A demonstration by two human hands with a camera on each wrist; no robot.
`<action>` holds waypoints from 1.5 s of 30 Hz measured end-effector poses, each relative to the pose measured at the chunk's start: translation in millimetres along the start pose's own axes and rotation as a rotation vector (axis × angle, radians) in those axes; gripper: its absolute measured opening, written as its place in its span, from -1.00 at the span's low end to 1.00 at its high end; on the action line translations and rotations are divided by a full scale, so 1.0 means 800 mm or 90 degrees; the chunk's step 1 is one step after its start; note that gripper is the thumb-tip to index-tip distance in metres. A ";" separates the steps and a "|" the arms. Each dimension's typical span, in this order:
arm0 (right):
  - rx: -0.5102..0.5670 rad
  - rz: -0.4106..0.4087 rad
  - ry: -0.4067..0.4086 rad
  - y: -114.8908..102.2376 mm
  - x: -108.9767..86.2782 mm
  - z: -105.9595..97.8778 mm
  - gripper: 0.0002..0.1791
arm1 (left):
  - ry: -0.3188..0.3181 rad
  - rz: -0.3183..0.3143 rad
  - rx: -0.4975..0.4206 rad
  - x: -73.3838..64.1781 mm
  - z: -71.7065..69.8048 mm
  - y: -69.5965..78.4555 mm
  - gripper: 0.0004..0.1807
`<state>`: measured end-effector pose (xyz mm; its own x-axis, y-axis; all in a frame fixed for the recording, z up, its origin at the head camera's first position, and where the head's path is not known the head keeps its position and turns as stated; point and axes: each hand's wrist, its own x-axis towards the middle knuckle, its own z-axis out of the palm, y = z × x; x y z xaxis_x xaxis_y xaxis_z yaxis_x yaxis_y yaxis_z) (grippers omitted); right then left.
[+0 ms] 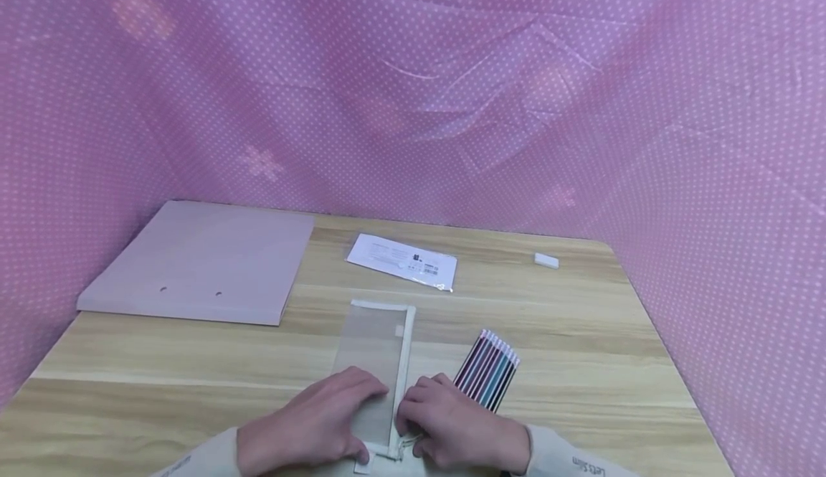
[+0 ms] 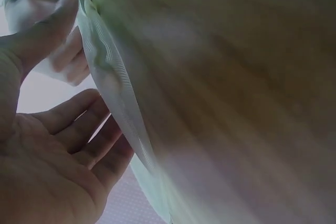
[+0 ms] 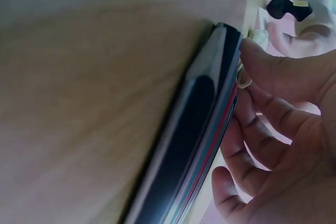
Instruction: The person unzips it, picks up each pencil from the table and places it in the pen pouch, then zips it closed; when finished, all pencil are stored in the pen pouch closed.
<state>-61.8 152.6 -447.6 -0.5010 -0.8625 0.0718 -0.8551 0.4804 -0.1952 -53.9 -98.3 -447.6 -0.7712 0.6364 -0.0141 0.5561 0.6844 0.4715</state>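
Observation:
A mesh zip pouch (image 1: 371, 348) with pale edging lies flat before me, its zipper running down the right side. My left hand (image 1: 325, 416) rests on the pouch's lower left, fingers spread over the mesh and thumb by a small white tab (image 1: 363, 464) at the near edge. In the left wrist view its fingers are fairly straight against the pouch edge (image 2: 118, 82). At the zipper's near end my right hand (image 1: 454, 423) pinches the zipper pull, whose cord loop (image 3: 243, 80) shows by the fingers. A row of striped pencils (image 1: 487, 369) lies partly hidden beneath that hand.
A pale folder (image 1: 206, 262) with two holes lies at the left. Behind the pouch is a flat white printed packet (image 1: 403, 260) in clear wrap. A white eraser-like block (image 1: 546, 260) sits at the back right. Pink dotted cloth (image 1: 413, 104) surrounds the wooden table (image 1: 581, 333).

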 end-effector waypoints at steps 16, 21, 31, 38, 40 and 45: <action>0.041 -0.016 0.022 0.000 0.004 0.005 -0.88 | 0.014 0.131 0.067 -0.002 0.001 -0.001 -0.54; 0.156 0.008 0.040 -0.004 0.004 0.000 -0.91 | 0.039 0.148 0.052 -0.004 0.002 0.000 -0.50; 0.405 0.127 0.125 -0.009 0.011 -0.020 -0.95 | 0.216 0.229 0.035 -0.002 -0.008 0.009 -0.57; 0.453 0.176 0.209 -0.006 0.016 -0.042 -0.95 | 0.358 0.297 -0.025 0.012 -0.041 0.012 -0.69; 0.473 0.187 0.234 -0.003 0.019 -0.049 -0.93 | 0.387 0.317 -0.037 0.019 -0.051 0.013 -0.70; 0.531 0.220 0.293 0.008 0.029 -0.069 -0.89 | 0.443 0.313 -0.064 0.038 -0.069 0.015 -0.73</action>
<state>-86.1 144.7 -392.8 -0.8570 -0.4674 0.2172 -0.3751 0.2766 -0.8847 -87.7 -90.8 -393.6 -0.4828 0.4670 0.7408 0.8722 0.3324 0.3589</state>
